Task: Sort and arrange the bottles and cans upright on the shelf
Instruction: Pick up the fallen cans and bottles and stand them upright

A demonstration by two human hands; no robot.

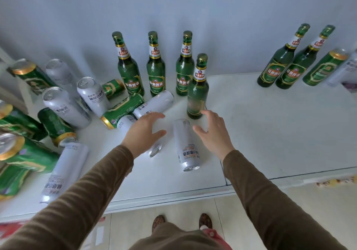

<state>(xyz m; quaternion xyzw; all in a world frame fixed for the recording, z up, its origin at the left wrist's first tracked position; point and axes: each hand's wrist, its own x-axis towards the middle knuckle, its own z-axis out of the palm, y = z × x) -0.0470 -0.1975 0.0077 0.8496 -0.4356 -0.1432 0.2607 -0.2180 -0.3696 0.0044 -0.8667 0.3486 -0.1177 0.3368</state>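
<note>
Both hands reach out over the white shelf point(251, 133), fingers spread and holding nothing: the left hand point(144, 131) hovers above a toppled white can point(154, 149), the right hand point(213, 131) just right of another white can point(186, 145) lying on its side. Four green beer bottles point(155, 64) stand upright behind, one point(198, 89) nearest the right fingertips, while green and white cans point(63, 106) crowd the left end.

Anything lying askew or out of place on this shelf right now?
Yes. A white can lies on its side between both open hands, and a green can lies tipped among others nearby. No spill shows.
</note>
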